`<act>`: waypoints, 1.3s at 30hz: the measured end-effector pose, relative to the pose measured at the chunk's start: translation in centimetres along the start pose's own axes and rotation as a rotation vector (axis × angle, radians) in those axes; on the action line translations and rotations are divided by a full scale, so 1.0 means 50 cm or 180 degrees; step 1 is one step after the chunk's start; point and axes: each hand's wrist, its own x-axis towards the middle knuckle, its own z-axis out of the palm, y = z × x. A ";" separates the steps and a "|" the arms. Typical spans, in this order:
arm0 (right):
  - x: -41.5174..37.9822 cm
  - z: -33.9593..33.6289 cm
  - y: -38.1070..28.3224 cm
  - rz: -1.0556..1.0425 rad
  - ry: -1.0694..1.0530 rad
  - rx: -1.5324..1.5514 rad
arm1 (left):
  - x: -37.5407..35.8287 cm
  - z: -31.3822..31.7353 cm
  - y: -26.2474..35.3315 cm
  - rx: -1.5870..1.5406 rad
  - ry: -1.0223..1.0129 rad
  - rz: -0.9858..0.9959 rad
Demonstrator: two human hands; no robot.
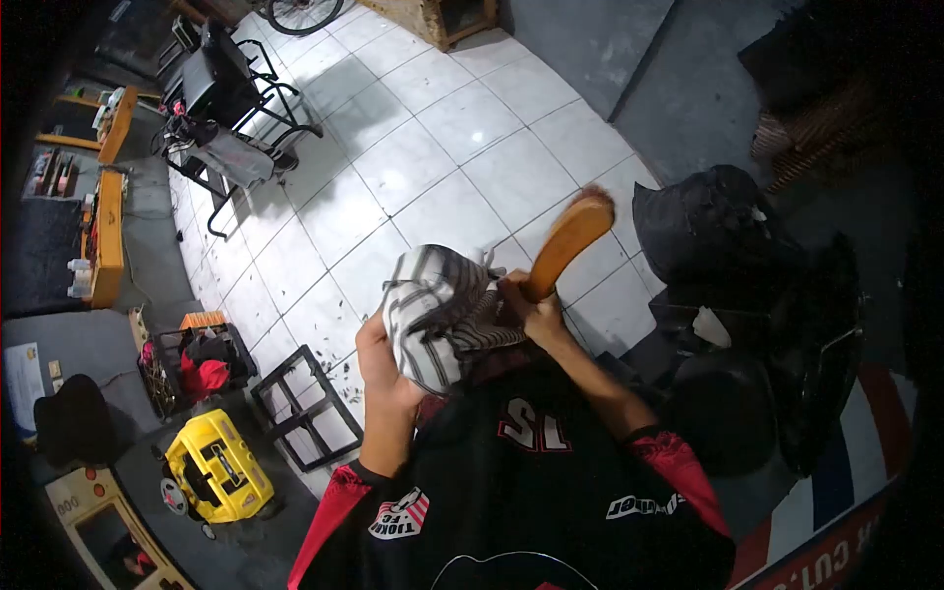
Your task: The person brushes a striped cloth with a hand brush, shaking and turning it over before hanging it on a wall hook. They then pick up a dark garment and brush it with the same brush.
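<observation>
Bunched up in front of my chest is a white cloth with dark stripes (pixel 430 300). My left hand (pixel 384 362) grips it from the left side, fingers partly hidden behind the folds. My right hand (pixel 536 313) is closed round the lower end of a curved wooden brush (pixel 568 244), which tilts up and to the right with its brown bristles at the far top. The fingers of that hand are right at the cloth's right edge.
Dark hair clippings lie on the white tiled floor (pixel 423 167). A black chair frame (pixel 246 93) stands at upper left. At lower left are a yellow toy car (pixel 218 467), a black frame (pixel 307 405) and a crate (pixel 202 359). A dark padded chair (pixel 723 413) is at right.
</observation>
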 end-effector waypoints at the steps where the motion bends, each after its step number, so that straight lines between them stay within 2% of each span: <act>1: -0.007 -0.006 0.036 0.0090 -0.0243 -0.0443 | 0.000 -0.009 0.000 0.0048 -0.0006 -0.0065; 4: -0.001 -0.011 0.065 0.0159 -0.0829 -0.0729 | 0.001 -0.011 -0.009 0.0200 0.0170 -0.0119; 6: 0.010 -0.007 0.003 0.0367 -0.0950 -0.0844 | 0.002 -0.003 -0.014 0.0408 0.0328 -0.0091; 7: 0.018 -0.006 -0.042 0.0542 -0.0991 -0.0927 | 0.000 -0.004 -0.012 0.0286 0.0063 -0.0220; 12: 0.029 -0.001 -0.088 0.0375 -0.1078 -0.1458 | 0.000 -0.013 -0.003 0.0554 -0.0215 0.0027; 15: 0.033 -0.014 -0.038 0.0471 -0.0632 -0.1514 | 0.001 -0.013 -0.001 0.0518 -0.0489 0.0032; 17: 0.053 -0.030 -0.041 0.0646 -0.0510 -0.1211 | -0.008 -0.027 0.004 0.0414 -0.0246 0.0051; 19: 0.060 -0.051 -0.026 0.0463 -0.0478 -0.0068 | -0.011 -0.044 0.011 0.0389 -0.0173 0.0076; 22: 0.070 -0.065 -0.040 0.0474 -0.0862 -0.0781 | -0.015 -0.039 0.013 0.0160 -0.0288 0.0104; 24: 0.065 -0.059 -0.024 0.0411 -0.0649 -0.0989 | -0.018 -0.025 0.005 0.0954 -0.0237 0.0770; 25: 0.064 -0.055 -0.024 0.0493 -0.0484 -0.1011 | -0.018 -0.014 0.016 0.1205 0.0105 0.0887; 27: 0.073 -0.053 -0.035 -0.0443 0.0179 -0.1439 | -0.013 -0.004 0.048 0.1975 0.0609 0.1239; 28: 0.076 -0.069 -0.048 0.0323 0.0106 -0.1227 | -0.009 -0.006 0.068 0.2496 0.0762 0.1500; 30: 0.087 -0.096 -0.097 -0.0018 0.0154 -0.1234 | -0.003 -0.030 0.099 0.3841 0.1445 0.2143; 31: 0.095 -0.121 -0.111 -0.0008 0.0081 -0.1298 | 0.008 -0.053 0.123 0.4251 0.1234 0.2293; 32: 0.103 -0.136 -0.130 -0.0003 0.0013 -0.1364 | 0.012 -0.058 0.126 0.4785 0.1391 0.2442; 33: 0.102 -0.139 -0.153 -0.0211 0.0191 -0.0951 | 0.022 -0.061 0.123 0.5125 0.1532 0.2519; 34: 0.102 -0.154 -0.167 -0.0109 0.0194 -0.0966 | 0.030 -0.064 0.120 0.5466 0.1675 0.2590; 35: 0.104 -0.168 -0.175 -0.0274 0.0273 -0.1318 | 0.033 -0.069 0.120 0.5784 0.1579 0.2536; 36: 0.104 -0.182 -0.185 -0.0441 0.0353 -0.1671 | 0.036 -0.070 0.125 0.6148 0.1508 0.2209; 37: 0.102 -0.194 -0.205 -0.0085 0.0357 -0.1824 | 0.037 -0.068 0.130 0.6439 0.1199 0.1967; 39: 0.106 -0.208 -0.239 -0.0083 0.0302 -0.1897 | 0.041 -0.063 0.136 0.6596 0.0557 0.1380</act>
